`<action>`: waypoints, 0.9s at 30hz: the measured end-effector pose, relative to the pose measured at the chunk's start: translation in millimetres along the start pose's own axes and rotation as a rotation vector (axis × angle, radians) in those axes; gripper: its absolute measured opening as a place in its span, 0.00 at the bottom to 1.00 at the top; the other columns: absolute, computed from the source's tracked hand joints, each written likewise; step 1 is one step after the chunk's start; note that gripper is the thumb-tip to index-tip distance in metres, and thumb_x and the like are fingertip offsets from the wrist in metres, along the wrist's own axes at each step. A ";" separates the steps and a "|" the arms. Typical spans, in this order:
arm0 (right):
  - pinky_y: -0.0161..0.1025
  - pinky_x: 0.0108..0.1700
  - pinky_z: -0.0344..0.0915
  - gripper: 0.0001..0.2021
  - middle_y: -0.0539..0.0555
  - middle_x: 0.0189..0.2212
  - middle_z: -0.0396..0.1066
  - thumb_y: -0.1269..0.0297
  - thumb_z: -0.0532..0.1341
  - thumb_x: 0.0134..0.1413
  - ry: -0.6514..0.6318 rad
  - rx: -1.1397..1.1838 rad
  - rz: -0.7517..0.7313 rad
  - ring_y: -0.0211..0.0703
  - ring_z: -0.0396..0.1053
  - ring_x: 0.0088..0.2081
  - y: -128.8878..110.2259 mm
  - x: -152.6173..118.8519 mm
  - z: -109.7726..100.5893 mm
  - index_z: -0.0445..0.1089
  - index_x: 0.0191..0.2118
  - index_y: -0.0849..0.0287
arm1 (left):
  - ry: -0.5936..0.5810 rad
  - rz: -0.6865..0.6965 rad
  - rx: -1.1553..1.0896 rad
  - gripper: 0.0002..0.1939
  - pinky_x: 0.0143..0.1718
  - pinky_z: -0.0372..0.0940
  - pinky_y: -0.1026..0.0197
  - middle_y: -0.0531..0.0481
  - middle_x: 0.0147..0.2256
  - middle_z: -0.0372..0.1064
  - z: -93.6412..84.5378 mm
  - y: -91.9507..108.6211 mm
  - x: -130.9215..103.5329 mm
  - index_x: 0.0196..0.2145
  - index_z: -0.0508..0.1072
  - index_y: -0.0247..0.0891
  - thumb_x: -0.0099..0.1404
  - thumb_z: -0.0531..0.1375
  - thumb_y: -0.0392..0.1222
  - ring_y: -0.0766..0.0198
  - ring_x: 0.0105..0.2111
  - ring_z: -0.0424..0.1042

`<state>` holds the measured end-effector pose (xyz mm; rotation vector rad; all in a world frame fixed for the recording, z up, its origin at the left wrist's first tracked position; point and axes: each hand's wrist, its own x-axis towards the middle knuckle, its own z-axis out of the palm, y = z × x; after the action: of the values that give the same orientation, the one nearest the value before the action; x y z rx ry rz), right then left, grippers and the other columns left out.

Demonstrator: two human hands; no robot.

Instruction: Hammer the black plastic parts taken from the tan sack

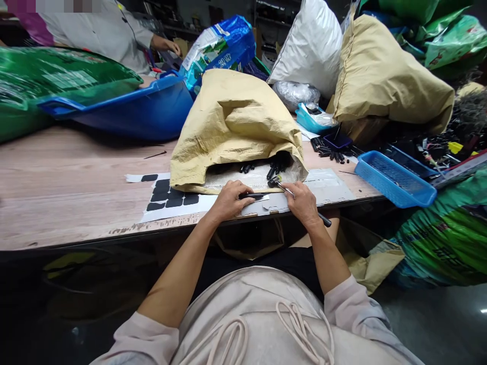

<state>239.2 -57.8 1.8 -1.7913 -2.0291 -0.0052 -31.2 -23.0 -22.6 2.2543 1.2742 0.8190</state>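
At the table's front edge my left hand (230,201) is closed on a slim black rod (253,195) lying over a pale board. To its right, my right hand (303,204) grips a small hammer (286,189); its dark head is near the bag opening and its black handle end sticks out past my wrist. Just beyond both hands lies a tan paper bag (236,116) with its mouth towards me. Several black pieces (278,163) are inside the opening. A white sheet with black rounded squares (162,190) lies left of the bag.
A blue tub (140,109) and a green sack (57,76) stand at the left. On the right are a blue basket (395,180), loose black parts (331,152) and a large tan sack (388,76). Another person's hand (166,44) shows beyond the tub.
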 end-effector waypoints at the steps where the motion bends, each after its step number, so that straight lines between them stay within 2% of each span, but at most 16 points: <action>1: 0.42 0.52 0.69 0.20 0.57 0.46 0.78 0.72 0.61 0.68 -0.002 0.006 0.004 0.53 0.73 0.50 0.7 -0.1 -0.3 0.82 0.58 0.49 | 0.003 -0.005 -0.018 0.10 0.53 0.66 0.48 0.46 0.41 0.77 0.1 0.4 0.4 0.44 0.83 0.42 0.67 0.67 0.47 0.50 0.47 0.71; 5: 0.44 0.54 0.71 0.20 0.59 0.47 0.79 0.71 0.58 0.70 0.068 0.101 -0.006 0.54 0.75 0.51 -0.7 -5.5 -1.6 0.80 0.60 0.54 | 0.021 -0.018 -0.068 0.08 0.53 0.67 0.49 0.46 0.41 0.77 -2.2 4.2 1.2 0.42 0.82 0.41 0.66 0.68 0.45 0.51 0.47 0.72; 8: 0.44 0.57 0.72 0.20 0.59 0.49 0.80 0.68 0.55 0.73 0.122 0.279 -0.089 0.52 0.76 0.51 -10.4 -15.2 -3.7 0.79 0.62 0.56 | 0.035 -0.009 -0.082 0.08 0.53 0.67 0.50 0.47 0.41 0.78 -2.4 4.2 0.5 0.41 0.82 0.41 0.66 0.68 0.45 0.51 0.47 0.72; 12: 0.44 0.59 0.73 0.19 0.57 0.51 0.81 0.65 0.56 0.75 0.069 0.452 -0.200 0.49 0.77 0.53 -32.4 -29.1 -5.6 0.78 0.62 0.53 | 0.038 -0.001 -0.093 0.08 0.54 0.67 0.50 0.47 0.41 0.78 -1.4 0.3 1.4 0.41 0.82 0.41 0.66 0.69 0.45 0.52 0.46 0.72; 16: 0.42 0.58 0.73 0.20 0.58 0.49 0.81 0.66 0.54 0.76 0.034 0.407 -0.233 0.49 0.77 0.53 -48.5 -37.1 -0.9 0.77 0.64 0.53 | 0.010 0.012 -0.083 0.07 0.52 0.67 0.51 0.47 0.39 0.77 -1.6 -1.9 3.9 0.39 0.82 0.40 0.65 0.69 0.45 0.53 0.44 0.71; 21: 0.38 0.52 0.73 0.21 0.55 0.43 0.79 0.69 0.55 0.74 -0.029 0.249 -0.197 0.48 0.77 0.47 -49.5 -38.5 2.1 0.78 0.64 0.51 | 0.014 0.009 -0.074 0.05 0.52 0.66 0.51 0.48 0.39 0.77 -1.4 -1.2 4.5 0.37 0.82 0.41 0.65 0.68 0.44 0.53 0.44 0.70; 27: 0.40 0.56 0.72 0.21 0.57 0.48 0.80 0.66 0.53 0.77 0.051 0.272 -0.191 0.49 0.77 0.50 -45.2 -40.2 -7.5 0.77 0.66 0.51 | 0.035 -0.013 -0.103 0.09 0.53 0.67 0.51 0.48 0.41 0.78 0.2 -1.6 4.2 0.41 0.84 0.41 0.65 0.69 0.45 0.53 0.45 0.73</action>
<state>201.6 -105.4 8.3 -1.4159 -2.0454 0.1588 -30.4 -18.5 -22.5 2.1572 1.2320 0.9025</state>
